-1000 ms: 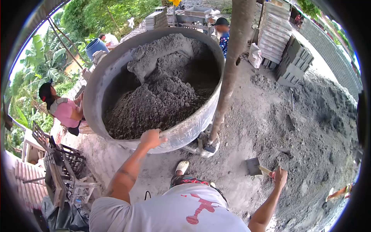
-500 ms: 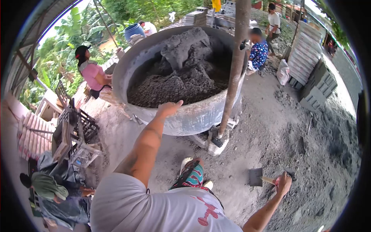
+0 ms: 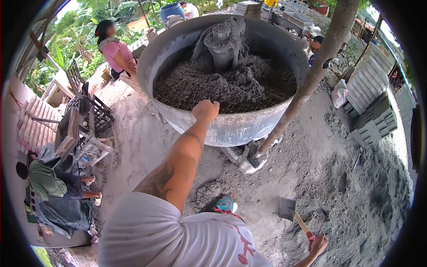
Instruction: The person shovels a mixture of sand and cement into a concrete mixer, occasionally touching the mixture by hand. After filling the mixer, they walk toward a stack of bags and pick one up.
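My left hand (image 3: pixel 206 110) is at the near rim of a large round metal drum (image 3: pixel 222 129), its fingers curled in at the edge. Inside the drum lies grey, crumbly mix (image 3: pixel 222 86) around a coated central post (image 3: pixel 221 46). Low on the right, my right hand (image 3: pixel 317 244) is closed around the reddish grip of a shovel (image 3: pixel 287 208). The shovel has a pale wooden shaft, and its dark blade is over the grey ground, left of and above the hand.
A slanting pole (image 3: pixel 307 84) stands right of the drum. Sand (image 3: pixel 356 200) covers the right side, below stacked grey blocks (image 3: pixel 375 120). One person in pink (image 3: pixel 118 53) is beyond the drum's left; another in green (image 3: pixel 46 178) is at lower left by wooden frames (image 3: pixel 91 115).
The view has shifted, and the pole now leans more. My left hand has curled its fingers at the rim. My right hand and the shovel have moved lower in view. The person in green has turned.
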A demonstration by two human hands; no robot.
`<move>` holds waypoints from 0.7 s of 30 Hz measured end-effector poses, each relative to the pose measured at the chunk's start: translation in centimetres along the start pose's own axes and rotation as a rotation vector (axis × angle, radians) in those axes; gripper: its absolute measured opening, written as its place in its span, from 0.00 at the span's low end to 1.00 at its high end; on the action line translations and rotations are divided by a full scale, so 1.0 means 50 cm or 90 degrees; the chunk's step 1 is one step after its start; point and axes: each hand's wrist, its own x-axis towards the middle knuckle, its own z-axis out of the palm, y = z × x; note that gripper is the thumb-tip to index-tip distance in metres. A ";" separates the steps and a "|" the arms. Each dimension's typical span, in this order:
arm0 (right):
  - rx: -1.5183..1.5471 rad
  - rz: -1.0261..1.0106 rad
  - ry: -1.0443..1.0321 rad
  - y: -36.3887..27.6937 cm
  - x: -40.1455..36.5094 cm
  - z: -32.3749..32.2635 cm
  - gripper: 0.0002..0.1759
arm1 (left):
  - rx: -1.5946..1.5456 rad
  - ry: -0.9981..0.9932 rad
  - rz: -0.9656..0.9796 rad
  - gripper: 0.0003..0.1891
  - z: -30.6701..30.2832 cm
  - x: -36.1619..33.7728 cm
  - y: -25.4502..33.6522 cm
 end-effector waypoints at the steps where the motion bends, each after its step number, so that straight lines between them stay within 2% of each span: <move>1: -0.003 0.000 0.002 0.005 0.000 -0.004 0.27 | 0.003 -0.015 -0.004 0.27 -0.001 0.000 -0.001; 2: -0.067 -0.077 -0.011 0.012 0.001 -0.009 0.29 | 0.006 -0.030 -0.007 0.27 -0.002 0.001 0.000; 4: 0.114 0.006 -0.087 0.077 0.028 -0.022 0.31 | 0.008 -0.041 -0.002 0.27 -0.003 0.008 0.000; 5: 0.128 0.012 -0.086 0.095 0.029 -0.029 0.31 | 0.014 -0.049 0.000 0.27 -0.002 0.009 0.000; 12: -0.224 -0.074 -0.018 0.117 0.018 -0.053 0.28 | 0.011 -0.045 0.002 0.26 -0.011 0.002 0.002; 21: -0.398 -0.093 -0.032 0.129 0.009 -0.040 0.25 | 0.019 -0.049 -0.002 0.25 -0.016 -0.001 0.007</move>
